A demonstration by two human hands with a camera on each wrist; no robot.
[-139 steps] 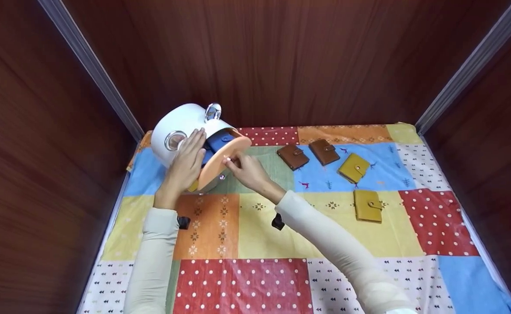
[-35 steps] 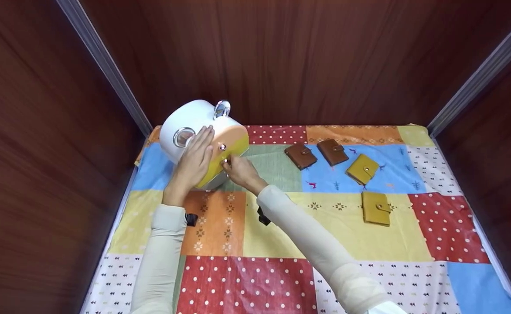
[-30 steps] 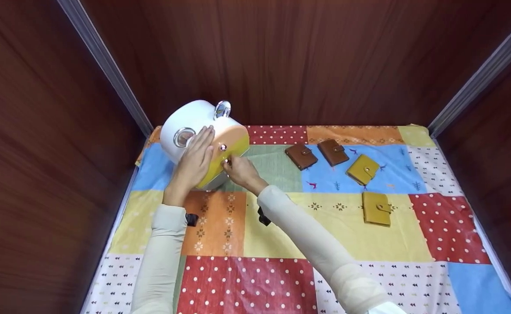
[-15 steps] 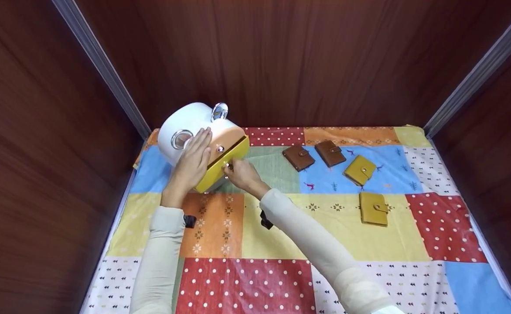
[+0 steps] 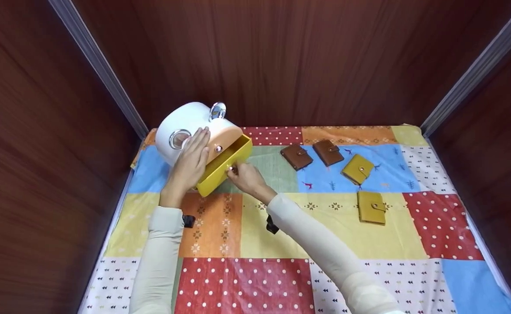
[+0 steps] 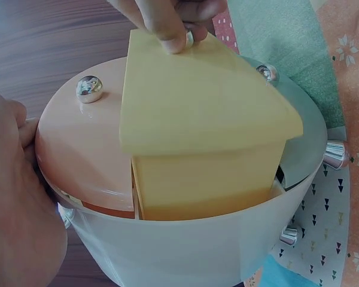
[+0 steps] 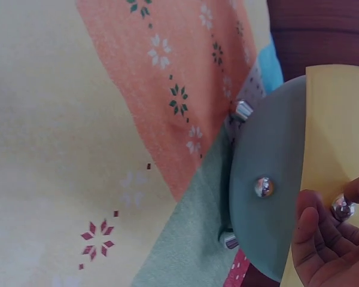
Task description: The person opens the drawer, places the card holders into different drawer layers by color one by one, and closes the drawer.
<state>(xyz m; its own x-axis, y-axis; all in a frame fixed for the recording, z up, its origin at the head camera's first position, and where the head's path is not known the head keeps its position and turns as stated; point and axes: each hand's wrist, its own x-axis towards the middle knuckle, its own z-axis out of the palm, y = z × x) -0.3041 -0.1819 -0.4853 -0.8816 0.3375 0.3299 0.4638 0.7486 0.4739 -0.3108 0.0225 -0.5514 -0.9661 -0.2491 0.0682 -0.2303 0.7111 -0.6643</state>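
Observation:
A rounded white drawer box [image 5: 168, 126] with silver ear-like fittings stands at the table's back left. Its yellow middle drawer [image 5: 214, 176] is pulled partway out. My right hand [image 5: 249, 179] pinches that drawer's small silver knob [image 7: 342, 208] between thumb and fingers. With straight fingers, my left hand [image 5: 188, 168] rests on the top of the box near its front edge. Above the yellow drawer, the peach drawer [image 6: 87, 152] is pushed in. Below it the grey-green bottom drawer [image 7: 269, 155] is also in.
Two brown wallets [image 5: 296, 157] [image 5: 328, 152] lie right of the box, and two mustard wallets [image 5: 357, 169] [image 5: 372, 207] farther right. All rest on a patchwork tablecloth [image 5: 281, 231]. Dark wood panels [image 5: 281, 61] enclose the back and sides.
Earlier the peach drawer stood out with blue wallets inside; it was then pushed in. My right hand moved to the yellow drawer's knob and has drawn it outward. My left hand stays on the box.

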